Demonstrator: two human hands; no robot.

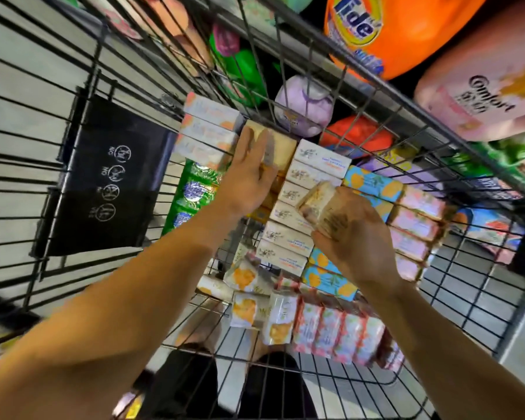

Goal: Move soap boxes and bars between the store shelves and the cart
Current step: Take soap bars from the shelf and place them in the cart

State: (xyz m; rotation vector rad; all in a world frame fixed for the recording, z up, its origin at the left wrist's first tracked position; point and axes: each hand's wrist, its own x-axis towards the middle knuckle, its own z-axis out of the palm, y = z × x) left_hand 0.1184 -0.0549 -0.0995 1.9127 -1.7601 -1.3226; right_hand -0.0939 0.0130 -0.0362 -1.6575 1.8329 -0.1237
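Observation:
I look down into a wire cart (385, 380) filled with rows of soap boxes and bars. My left hand (249, 174) lies with straight fingers on a tan soap box (281, 147) at the far end of a row. My right hand (353, 237) grips a wrapped beige soap bar (317, 201) just above a row of white boxes (288, 237). Blue-and-orange boxes (373, 183) and pink boxes (419, 219) lie to the right. Wrapped white-and-orange bars (244, 307) and pink wrapped bars (334, 331) lie nearer me.
A black child-seat flap (109, 183) hangs on the cart's left wall. Green packs (191, 192) stand beside it. Beyond the cart's far rim sit an orange Tide bottle (406, 28), a pink Comfort bottle (482, 86) and a purple pouch (303, 104).

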